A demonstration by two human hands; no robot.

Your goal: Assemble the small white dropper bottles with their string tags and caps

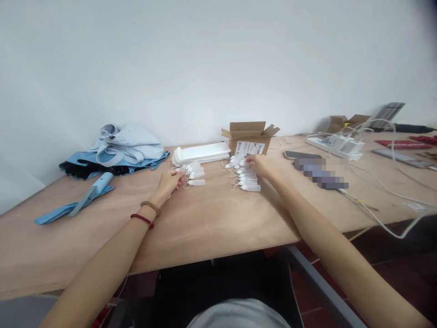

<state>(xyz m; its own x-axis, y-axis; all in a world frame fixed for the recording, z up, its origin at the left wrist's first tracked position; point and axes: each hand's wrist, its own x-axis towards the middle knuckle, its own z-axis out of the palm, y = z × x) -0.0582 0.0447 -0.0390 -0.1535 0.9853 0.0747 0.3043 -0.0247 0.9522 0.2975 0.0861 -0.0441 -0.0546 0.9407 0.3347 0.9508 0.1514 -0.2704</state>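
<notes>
Two groups of small translucent plastic bottles with thin strings at their cap ends lie on the wooden table. My left hand (170, 183) is at the cap ends of the left group (195, 174), its fingers curled and pinched together. What is between those fingertips is too small to tell. Over the far end of the right group (248, 179), my right hand (258, 165) bends down with fingers closed at a bottle (242, 162). Its fingers partly cover that bottle. Bottles in the right group lie side by side in a column, strings pointing left.
Behind the bottles stand an open cardboard box (248, 139) and a flat white stack (205, 153). A blue umbrella (99, 184) and pale cloth bag (131, 141) lie left. To the right are a phone (302, 155), a power strip (332, 146) and loose white cables (385, 223).
</notes>
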